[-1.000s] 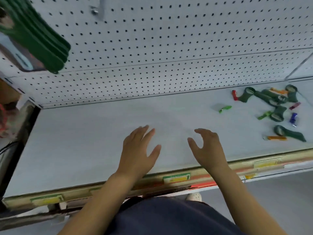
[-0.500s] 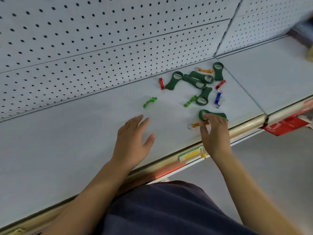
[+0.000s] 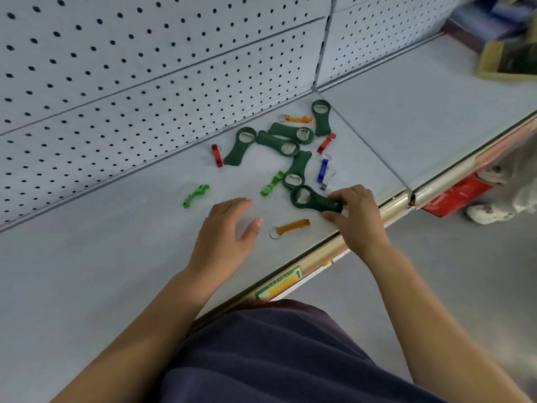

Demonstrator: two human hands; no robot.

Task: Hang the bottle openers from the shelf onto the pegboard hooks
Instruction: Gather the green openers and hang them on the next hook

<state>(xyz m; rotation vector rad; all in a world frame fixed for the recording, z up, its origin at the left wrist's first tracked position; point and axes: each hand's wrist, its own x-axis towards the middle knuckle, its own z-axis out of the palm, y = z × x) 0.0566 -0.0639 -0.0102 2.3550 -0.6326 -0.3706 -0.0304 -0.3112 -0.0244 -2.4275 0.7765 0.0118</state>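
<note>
Green plastic bottle opener (image 3: 318, 202) sits at the front of the shelf (image 3: 101, 271), its handle end clamped between the thumb and fingers (image 3: 343, 195) of the right hand (image 3: 357, 216). Just left of an orange opener (image 3: 292, 226), the left hand (image 3: 223, 237) has its fingers apart and relaxed, holding nothing. Other openers (image 3: 280, 144) lie scattered near the pegboard (image 3: 116, 82).
</note>
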